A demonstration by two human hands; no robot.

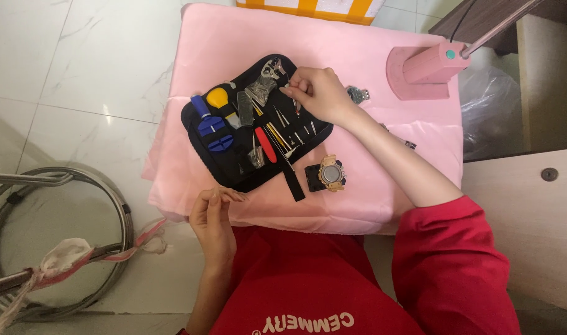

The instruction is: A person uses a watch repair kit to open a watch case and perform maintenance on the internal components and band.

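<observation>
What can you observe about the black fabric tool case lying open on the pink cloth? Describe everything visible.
The black fabric tool case lies unfolded flat, tilted on the pink cloth-covered table. Its loops hold small tools: blue-handled tools, a yellow-handled tool, a red-handled tool, thin metal pins and tweezers. A black strap trails from its near edge. The right hand reaches over its far corner, fingers pinched at a tool. A gold-coloured watch on a black holder sits beside it.
</observation>
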